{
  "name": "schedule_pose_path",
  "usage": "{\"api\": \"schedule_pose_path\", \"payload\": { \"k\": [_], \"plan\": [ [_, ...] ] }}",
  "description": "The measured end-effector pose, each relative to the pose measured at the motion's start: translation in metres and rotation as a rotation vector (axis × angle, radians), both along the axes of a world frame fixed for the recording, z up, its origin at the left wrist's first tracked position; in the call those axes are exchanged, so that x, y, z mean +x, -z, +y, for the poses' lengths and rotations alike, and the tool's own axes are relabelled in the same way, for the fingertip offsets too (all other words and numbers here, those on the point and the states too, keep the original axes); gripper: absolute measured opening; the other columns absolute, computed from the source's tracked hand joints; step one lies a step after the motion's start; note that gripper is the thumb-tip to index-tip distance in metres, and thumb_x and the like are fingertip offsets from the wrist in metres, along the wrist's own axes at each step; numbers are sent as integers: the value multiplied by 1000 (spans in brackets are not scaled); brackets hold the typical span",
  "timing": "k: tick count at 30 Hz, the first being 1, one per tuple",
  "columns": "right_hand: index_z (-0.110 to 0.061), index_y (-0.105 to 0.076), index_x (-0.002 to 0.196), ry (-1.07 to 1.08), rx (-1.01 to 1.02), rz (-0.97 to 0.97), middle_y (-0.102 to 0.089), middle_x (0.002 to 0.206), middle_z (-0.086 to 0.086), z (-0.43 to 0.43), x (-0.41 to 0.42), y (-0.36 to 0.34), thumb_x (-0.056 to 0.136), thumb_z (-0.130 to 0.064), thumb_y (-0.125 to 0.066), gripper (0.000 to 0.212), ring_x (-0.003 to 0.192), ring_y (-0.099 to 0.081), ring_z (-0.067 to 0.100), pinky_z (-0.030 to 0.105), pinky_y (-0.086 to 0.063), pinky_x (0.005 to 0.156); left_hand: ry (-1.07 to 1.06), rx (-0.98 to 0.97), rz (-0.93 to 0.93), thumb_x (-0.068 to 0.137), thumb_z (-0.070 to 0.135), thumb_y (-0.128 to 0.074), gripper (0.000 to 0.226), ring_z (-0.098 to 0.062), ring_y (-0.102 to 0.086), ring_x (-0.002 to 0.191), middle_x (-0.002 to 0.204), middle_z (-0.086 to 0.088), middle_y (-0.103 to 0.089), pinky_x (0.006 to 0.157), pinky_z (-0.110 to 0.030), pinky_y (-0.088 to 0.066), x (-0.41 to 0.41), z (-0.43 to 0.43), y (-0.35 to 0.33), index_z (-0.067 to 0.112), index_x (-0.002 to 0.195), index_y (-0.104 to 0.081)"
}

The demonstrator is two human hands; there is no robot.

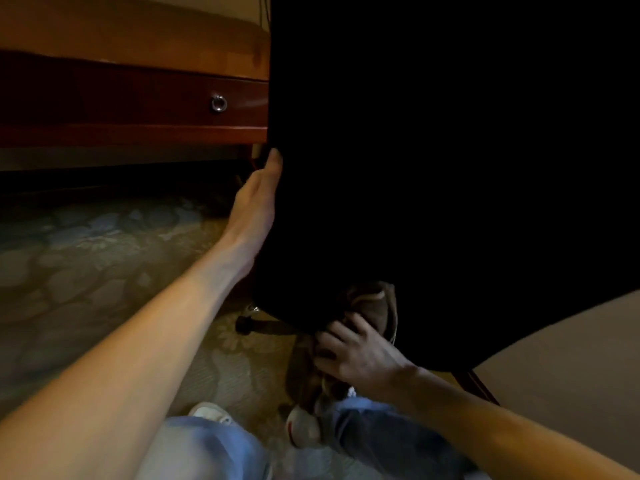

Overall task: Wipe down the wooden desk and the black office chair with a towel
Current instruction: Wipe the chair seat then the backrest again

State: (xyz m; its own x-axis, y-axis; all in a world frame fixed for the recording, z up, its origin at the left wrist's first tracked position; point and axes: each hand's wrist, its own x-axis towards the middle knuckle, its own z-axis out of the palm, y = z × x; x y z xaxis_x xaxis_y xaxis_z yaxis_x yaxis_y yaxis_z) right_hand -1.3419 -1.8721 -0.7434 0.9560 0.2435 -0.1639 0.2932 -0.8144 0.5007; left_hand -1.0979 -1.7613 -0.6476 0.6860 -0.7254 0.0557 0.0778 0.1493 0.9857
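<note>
The black office chair (433, 161) fills the right and centre of the view, its back facing me. My left hand (256, 202) grips the chair back's left edge, thumb up, fingers hidden behind it. My right hand (353, 351) clutches a bunched brownish towel (370, 306) and presses it against the chair back's lower edge. Part of the towel hangs down below the hand. The wooden desk (138, 32) stands at the upper left, with a drawer and a round metal pull (219, 103).
Patterned carpet (86, 258) covers the floor at left. A chair caster (244, 323) shows under the chair. My knees in blue jeans (207, 448) and white shoes (304, 427) are at the bottom. A pale upholstered surface (571, 368) sits at lower right.
</note>
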Motion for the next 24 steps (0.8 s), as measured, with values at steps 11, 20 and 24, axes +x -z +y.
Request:
{"api": "schedule_pose_path", "payload": {
  "k": [11, 20, 24],
  "plan": [
    [-15, -28, 156, 736, 980, -1077, -37, 145, 13, -19, -97, -141, 72, -31, -89, 105, 135, -35, 24, 30, -30, 110, 84, 125, -97, 105, 57, -33, 48, -11, -54, 127, 138, 12, -54, 109, -38, -35, -24, 46, -72, 29, 141, -48],
    [-26, -55, 114, 858, 1309, -1298, -27, 152, 6, -67, -192, -188, 72, -36, -62, 44, 137, -37, 30, 29, -29, 116, 14, 189, -138, 103, 56, -36, 67, -27, -28, 153, 167, 2, -27, 122, -52, -25, -57, 55, -117, 28, 162, -22],
    [-20, -54, 132, 919, 1442, -1107, -6, 169, -2, -100, -222, -211, 65, -31, -58, 69, 152, -22, 31, 48, -26, 124, -22, 148, -86, 74, 85, -57, 106, -27, -34, 150, 164, 5, -35, 123, -58, -23, -50, 57, -132, 34, 161, -26]
  ]
}}
